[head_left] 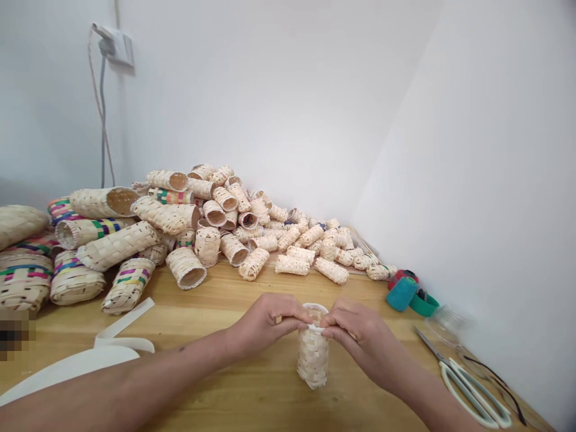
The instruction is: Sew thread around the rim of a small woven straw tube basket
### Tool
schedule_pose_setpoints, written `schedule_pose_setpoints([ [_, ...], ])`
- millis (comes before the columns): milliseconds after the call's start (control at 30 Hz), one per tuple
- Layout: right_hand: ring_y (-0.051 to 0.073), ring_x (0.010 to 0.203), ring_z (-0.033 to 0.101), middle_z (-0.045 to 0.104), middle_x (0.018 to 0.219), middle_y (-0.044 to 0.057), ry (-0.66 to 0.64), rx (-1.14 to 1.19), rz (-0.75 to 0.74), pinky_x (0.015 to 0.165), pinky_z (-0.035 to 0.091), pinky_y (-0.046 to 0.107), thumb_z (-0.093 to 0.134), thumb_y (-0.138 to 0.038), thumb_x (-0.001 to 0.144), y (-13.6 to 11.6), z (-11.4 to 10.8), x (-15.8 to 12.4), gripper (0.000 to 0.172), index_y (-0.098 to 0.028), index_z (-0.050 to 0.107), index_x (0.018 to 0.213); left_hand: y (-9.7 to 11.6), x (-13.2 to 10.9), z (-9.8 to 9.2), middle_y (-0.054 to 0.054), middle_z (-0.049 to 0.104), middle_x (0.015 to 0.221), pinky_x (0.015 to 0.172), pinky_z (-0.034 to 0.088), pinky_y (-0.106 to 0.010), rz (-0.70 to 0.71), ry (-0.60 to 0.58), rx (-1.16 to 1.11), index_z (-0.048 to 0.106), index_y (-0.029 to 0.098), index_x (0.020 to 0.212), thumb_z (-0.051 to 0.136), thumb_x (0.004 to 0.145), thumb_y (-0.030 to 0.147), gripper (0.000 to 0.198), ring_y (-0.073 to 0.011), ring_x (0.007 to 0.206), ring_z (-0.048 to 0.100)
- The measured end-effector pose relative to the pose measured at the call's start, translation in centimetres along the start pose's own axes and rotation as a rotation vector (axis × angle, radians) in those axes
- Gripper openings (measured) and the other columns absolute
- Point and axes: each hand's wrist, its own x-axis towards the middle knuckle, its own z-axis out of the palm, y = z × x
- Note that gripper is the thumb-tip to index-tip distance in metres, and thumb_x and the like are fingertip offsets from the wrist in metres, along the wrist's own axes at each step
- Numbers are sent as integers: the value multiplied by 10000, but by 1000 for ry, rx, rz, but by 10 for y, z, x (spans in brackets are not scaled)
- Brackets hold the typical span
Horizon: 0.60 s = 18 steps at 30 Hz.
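A small pale woven basket (313,357), shaped like a tube, stands upright on the wooden table, its open mouth at the top. A white strip (316,328) runs along its rim. My left hand (273,321) pinches the rim from the left, thumb and fingers closed on it. From the right, my right hand (355,330) pinches the same rim in a like way. The fingertips of both hands sit close together, and they cover parts of the rim.
Behind lies a large heap of woven baskets (198,222), some with coloured bands. White tape (123,324) curls at the left. To the right are thread spools (402,294), a green ring (424,304), scissors (468,384) and eyeglasses (499,384). The wall holds a socket (122,48).
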Motion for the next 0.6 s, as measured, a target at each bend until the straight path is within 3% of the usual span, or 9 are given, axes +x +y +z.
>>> schedule_pose_setpoints([
  [300,161,740,501,543,776,6,-60,-86,12,657,361,277,468,-215,933,-5,-3,4,169,-191,577,805,-1,0,1,-61,661,840,721,422,-224,68,-153,177,661,141,906,387,935,237,292,-151,785,585],
  [467,156,747,513,550,780,4,-11,-68,40,663,379,275,462,-222,936,-9,0,4,169,-192,571,810,0,-2,3,-35,671,974,781,424,-232,-11,-60,101,613,191,1065,449,906,187,229,-152,874,585],
  [600,152,733,515,545,765,2,23,-52,72,649,387,276,463,-234,936,-9,7,7,184,-191,566,790,1,-1,-2,-30,649,840,717,419,-232,-19,12,124,641,166,956,457,902,217,199,-148,776,565],
])
